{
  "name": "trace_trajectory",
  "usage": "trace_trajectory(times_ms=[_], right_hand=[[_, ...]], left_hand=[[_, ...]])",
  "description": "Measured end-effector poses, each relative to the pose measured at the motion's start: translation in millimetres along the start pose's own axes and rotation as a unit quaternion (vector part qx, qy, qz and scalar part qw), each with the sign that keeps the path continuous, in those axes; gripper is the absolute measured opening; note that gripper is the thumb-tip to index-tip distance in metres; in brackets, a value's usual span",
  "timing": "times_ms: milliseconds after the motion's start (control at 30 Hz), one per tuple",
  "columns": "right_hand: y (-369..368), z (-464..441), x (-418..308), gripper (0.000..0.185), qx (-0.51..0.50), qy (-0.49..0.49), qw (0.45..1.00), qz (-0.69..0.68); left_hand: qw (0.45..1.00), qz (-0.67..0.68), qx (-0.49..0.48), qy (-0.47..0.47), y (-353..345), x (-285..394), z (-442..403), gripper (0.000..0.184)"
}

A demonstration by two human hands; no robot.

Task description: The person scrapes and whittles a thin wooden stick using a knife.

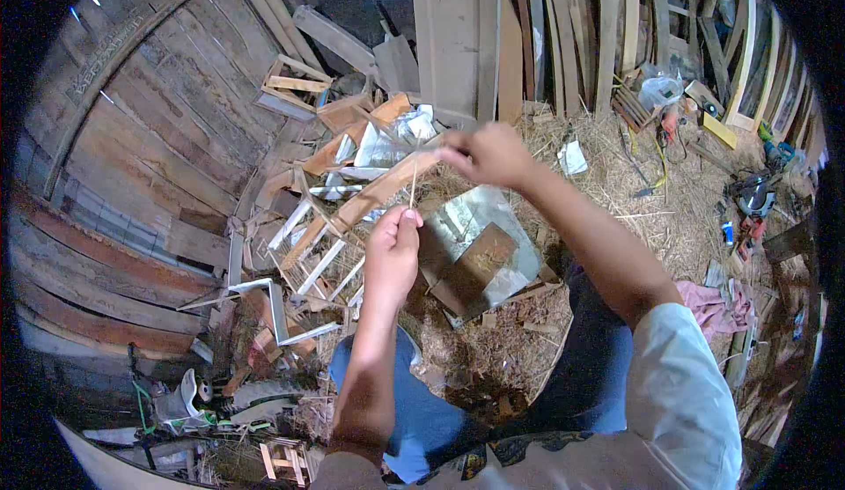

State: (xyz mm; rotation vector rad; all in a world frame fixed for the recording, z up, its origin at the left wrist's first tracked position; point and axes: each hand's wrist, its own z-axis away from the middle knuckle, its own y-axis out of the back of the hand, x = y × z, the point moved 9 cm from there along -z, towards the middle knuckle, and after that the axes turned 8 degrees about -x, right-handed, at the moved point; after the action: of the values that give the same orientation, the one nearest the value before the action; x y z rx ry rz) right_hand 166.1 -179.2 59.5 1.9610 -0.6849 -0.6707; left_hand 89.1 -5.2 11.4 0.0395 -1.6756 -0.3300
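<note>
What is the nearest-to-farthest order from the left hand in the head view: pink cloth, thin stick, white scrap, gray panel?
1. Thin stick, pinched in the left hand.
2. Gray panel, just right.
3. White scrap, upper right.
4. Pink cloth, far right.

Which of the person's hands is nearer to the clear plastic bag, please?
The right. In the picture, the right hand is below and left of the clear plastic bag; the left hand, with a thin stick in its grip, is farther left and lower.
</note>
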Motion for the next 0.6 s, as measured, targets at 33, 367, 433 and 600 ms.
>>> trace_trajectory(times_ms=[33,367,433,600], right_hand=[[-3.9,-1.4,13.4,0.046,-0.024,-0.064,0.997,-0.044],[22.3,11.3,53.1,0.043,0.012,-0.179,0.983,-0.028],[19.1,19.5,46.7,0.043,0.049,-0.233,0.964,-0.121],[4.2,13.1,17.5,0.043,-0.03,-0.158,0.982,-0.095]], left_hand=[[1.0,-0.005,-0.008,0.017,-0.8,0.1,0.0,0.022],[0.999,-0.031,-0.021,-0.002,-8.4,15.7,0.5,0.021],[0.998,-0.064,-0.026,-0.009,-4.4,8.6,2.2,0.022],[0.998,-0.063,-0.026,-0.002,-7.0,5.4,-3.5,0.022]])
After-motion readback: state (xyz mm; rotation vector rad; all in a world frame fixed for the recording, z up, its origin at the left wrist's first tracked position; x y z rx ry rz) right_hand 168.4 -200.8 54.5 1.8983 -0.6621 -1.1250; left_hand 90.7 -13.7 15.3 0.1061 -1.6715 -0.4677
